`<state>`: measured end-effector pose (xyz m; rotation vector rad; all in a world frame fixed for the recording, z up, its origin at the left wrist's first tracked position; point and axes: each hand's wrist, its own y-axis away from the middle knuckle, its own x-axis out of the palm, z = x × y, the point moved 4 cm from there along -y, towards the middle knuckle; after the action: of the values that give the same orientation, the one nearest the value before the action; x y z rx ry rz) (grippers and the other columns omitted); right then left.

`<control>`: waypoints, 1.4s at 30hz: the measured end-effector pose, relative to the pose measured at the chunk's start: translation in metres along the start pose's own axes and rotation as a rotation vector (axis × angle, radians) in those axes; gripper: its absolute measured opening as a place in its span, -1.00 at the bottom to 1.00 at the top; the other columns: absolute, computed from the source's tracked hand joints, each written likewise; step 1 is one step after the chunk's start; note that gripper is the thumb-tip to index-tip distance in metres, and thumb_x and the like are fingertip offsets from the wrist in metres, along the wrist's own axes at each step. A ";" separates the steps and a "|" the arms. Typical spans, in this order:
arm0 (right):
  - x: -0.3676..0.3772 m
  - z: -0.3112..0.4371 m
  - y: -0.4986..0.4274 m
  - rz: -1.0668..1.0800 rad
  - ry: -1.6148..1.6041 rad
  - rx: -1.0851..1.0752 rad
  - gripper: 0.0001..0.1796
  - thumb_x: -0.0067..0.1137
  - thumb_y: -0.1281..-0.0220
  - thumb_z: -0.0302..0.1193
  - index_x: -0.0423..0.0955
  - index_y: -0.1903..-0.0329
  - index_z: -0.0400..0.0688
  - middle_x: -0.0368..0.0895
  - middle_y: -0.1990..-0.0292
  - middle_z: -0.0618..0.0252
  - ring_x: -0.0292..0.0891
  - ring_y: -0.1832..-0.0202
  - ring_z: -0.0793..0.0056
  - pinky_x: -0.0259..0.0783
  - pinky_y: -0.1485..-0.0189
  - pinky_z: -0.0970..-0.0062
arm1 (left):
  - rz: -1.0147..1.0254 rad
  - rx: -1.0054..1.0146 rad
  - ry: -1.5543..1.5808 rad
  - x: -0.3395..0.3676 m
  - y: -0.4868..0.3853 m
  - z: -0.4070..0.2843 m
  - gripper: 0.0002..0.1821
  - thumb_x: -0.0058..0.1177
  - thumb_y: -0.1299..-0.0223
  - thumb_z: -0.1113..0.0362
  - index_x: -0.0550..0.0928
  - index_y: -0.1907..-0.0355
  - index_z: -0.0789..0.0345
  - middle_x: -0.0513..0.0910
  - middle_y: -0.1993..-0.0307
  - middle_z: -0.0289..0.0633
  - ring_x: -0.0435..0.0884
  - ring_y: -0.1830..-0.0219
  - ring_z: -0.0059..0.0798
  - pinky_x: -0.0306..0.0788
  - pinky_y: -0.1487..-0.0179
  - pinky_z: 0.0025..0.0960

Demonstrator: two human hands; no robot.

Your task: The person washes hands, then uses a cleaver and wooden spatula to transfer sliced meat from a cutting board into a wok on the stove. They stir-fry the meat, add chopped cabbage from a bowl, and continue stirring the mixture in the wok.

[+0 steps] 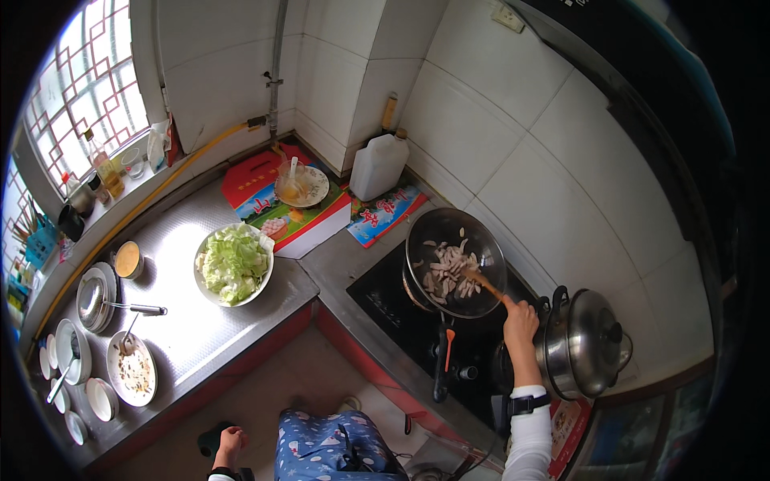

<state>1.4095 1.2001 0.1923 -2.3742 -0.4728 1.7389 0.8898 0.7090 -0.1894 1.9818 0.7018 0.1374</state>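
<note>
My right hand (521,323) grips the handle of a wooden spatula (485,284). Its blade rests among pale sliced meat (450,266) inside a dark wok (486,242), which sits on the left burner of a black gas stove (385,288). The wok's black handle (443,367), with an orange strip, points towards me. Low in the picture, my left hand (231,442) hangs beside the blue patterned apron (325,442), away from the counter. Its fingers are loosely curled, and whether they are apart is not clear.
A lidded steel pot (586,343) stands right of the wok. On the left counter are a bowl of chopped lettuce (236,264), a bowl of yellowish contents (129,260), a stained plate (132,370) and several bowls. Behind, a white plastic jug (379,165) stands near a flowered plate (316,186).
</note>
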 end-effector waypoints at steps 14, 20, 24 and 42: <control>0.001 0.004 -0.030 0.083 -0.053 0.026 -0.66 -0.08 -0.22 -0.47 0.55 -0.01 0.06 0.56 0.37 0.11 0.56 0.25 0.10 0.49 0.24 0.18 | -0.056 -0.180 -0.032 -0.021 0.011 0.052 -0.79 -0.09 -0.24 0.42 0.53 0.11 0.44 0.60 0.45 -0.10 0.60 0.51 -0.33 0.52 0.45 -0.31; 0.039 0.055 -0.060 0.092 -0.034 0.057 -0.65 -0.11 -0.25 -0.47 0.50 -0.04 0.10 0.57 0.38 0.10 0.60 0.26 0.09 0.53 0.29 0.25 | -0.040 -0.152 -0.109 -0.013 0.015 0.027 -0.79 -0.12 -0.27 0.40 0.52 0.10 0.40 0.63 0.41 -0.07 0.63 0.49 -0.30 0.55 0.40 -0.30; 0.013 0.067 -0.031 0.071 -0.131 -0.142 -0.65 -0.11 -0.21 -0.46 0.55 0.01 0.11 0.56 0.38 0.14 0.55 0.27 0.14 0.48 0.26 0.23 | -0.010 -0.040 -0.050 -0.009 0.009 0.011 -0.78 -0.13 -0.28 0.41 0.51 0.07 0.43 0.62 0.39 -0.06 0.61 0.47 -0.33 0.52 0.42 -0.32; -0.014 0.060 -0.030 -0.028 -0.193 -0.153 -0.63 -0.06 -0.14 -0.49 0.59 0.03 0.10 0.49 0.43 0.20 0.48 0.26 0.19 0.42 0.20 0.28 | 0.014 -0.067 -0.068 -0.013 0.003 0.029 -0.78 -0.16 -0.17 0.49 0.53 0.15 0.44 0.60 0.47 -0.09 0.60 0.53 -0.32 0.48 0.49 -0.36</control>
<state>1.3441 1.2205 0.1953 -2.2934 -0.6866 1.9965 0.8919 0.6785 -0.1987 1.9187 0.6316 0.1006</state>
